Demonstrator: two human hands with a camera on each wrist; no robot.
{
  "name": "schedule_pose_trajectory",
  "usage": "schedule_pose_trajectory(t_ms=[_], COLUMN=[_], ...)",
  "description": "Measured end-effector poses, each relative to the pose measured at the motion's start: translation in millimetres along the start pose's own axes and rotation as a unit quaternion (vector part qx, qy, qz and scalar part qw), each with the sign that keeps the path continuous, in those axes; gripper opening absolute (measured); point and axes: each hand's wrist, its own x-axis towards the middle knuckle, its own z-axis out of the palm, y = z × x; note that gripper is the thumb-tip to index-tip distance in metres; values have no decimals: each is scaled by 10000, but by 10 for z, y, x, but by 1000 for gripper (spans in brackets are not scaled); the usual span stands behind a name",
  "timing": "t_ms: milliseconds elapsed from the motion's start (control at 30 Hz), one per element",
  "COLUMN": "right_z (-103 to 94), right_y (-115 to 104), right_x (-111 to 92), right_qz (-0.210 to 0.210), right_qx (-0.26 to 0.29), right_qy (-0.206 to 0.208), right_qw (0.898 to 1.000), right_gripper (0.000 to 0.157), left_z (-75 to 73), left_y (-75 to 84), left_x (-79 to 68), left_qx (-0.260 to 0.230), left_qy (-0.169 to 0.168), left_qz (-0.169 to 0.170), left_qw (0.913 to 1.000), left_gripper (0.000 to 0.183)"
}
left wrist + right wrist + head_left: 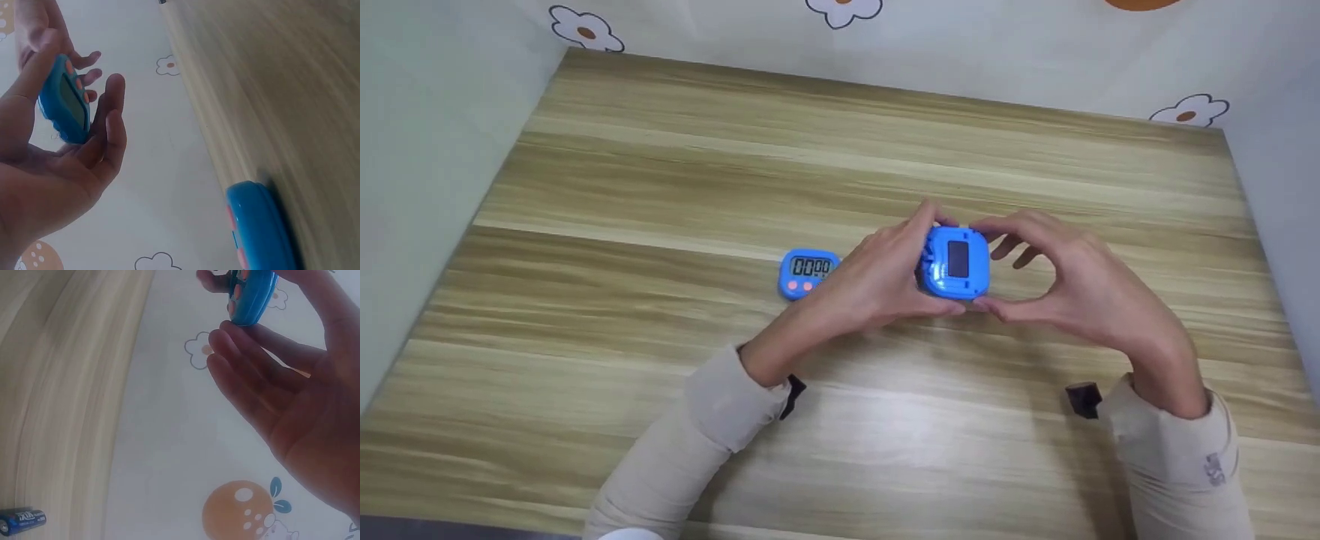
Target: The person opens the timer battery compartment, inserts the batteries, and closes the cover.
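Observation:
Both hands hold a blue digital timer (967, 285) above the table, its back with a dark rectangular patch facing the head camera. My left hand (870, 277) grips it along the left edge between thumb and fingers. From the other side, my right hand (1084, 292) pinches its right corners with thumb and index finger, the other fingers spread behind. In the left wrist view the held timer (62, 104) shows its grey screen and pink buttons. A second blue timer (810, 253), reading 00:00, lies beside my left hand, which partly hides it.
The wood-grain table (697, 187) meets a pale backdrop (960, 52) with flower prints at its far edge. A blue battery (22, 520) lies on the table in the right wrist view. Black straps with small blocks (1084, 400) sit at the cuffs.

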Motion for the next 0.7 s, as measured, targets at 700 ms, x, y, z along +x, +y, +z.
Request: schedule_pose_trajectory(t_ms=[700], right_z=[-30], right_y=[62], right_x=[23], right_qz=[2197], right_qx=[2511], right_qy=[-10], right_qw=[9427], right_gripper=[38], left_z=[47], left_y=[16], left_x=[27], left_qx=[-147], left_qy=[323], left_qz=[256], left_qw=[9990], left_gripper=[85])
